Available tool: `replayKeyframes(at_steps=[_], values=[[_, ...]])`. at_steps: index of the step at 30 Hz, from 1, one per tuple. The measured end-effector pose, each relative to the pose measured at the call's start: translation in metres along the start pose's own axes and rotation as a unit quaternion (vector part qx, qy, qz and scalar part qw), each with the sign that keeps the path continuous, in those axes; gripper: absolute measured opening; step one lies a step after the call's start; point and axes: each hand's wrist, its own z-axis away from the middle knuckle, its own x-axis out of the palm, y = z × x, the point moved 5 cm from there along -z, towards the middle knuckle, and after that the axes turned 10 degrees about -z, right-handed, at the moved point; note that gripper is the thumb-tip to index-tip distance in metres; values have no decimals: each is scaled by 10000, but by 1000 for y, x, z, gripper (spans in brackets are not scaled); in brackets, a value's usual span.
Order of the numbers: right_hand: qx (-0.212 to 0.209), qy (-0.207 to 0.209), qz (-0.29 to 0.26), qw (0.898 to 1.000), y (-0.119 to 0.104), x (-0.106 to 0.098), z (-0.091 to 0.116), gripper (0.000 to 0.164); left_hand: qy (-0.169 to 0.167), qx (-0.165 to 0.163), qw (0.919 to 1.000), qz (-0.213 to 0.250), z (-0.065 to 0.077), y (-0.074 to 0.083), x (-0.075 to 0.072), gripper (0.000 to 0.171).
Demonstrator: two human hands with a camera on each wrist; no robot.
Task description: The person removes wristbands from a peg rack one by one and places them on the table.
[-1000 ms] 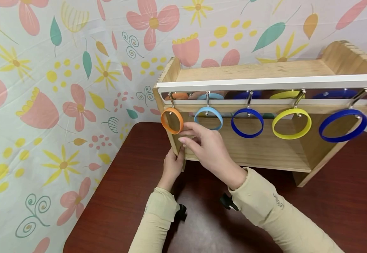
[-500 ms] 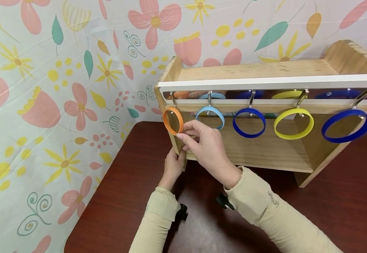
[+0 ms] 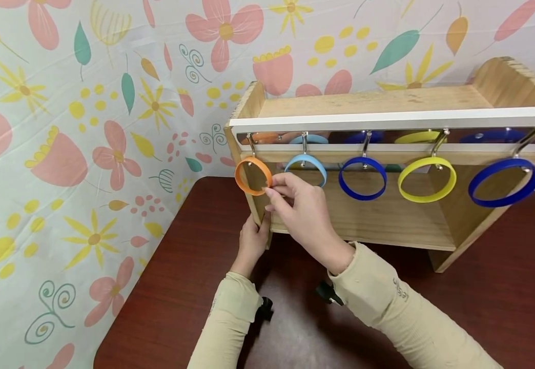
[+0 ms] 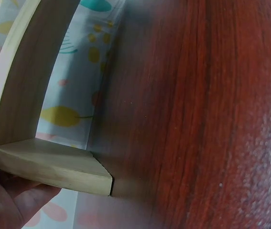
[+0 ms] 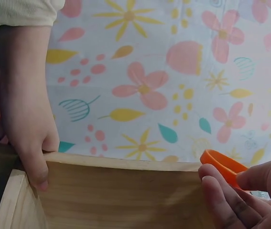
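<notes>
Orange ring (image 5: 223, 167) pinched over a dark red bench (image 3: 170, 277)!

Right grip (image 3: 306, 210) has it, thumb and finger clamped on the rim, the ring hanging from the leftmost hook (image 3: 252, 146)! Left grip (image 3: 251, 240) clasps the side of the wooden rack (image 3: 355, 220). Below, streaky grain, a pale glare between the sleeves (image 3: 232, 307), a rounded back corner; behind, creased cloth (image 3: 69, 200) blooming pink, yellow and green!

The person's right hand (image 3: 306, 215) pinches a thin orange ring (image 3: 237, 177) hanging on a silver metal hook (image 3: 251, 145); the left hand (image 3: 251, 242) grips a pale wooden shelf (image 3: 387, 220).
</notes>
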Motion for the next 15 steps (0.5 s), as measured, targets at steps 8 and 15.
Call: replayKeyframes(at_steps=[8,15], values=[[-338,165,-17,9993,-5,-5,3,13,3,-53,10000,-51,0,-1,0,23],[-353,140,-305,9988,-10,-7,7,14,-13,-138,9999,91,0,-1,1,24]])
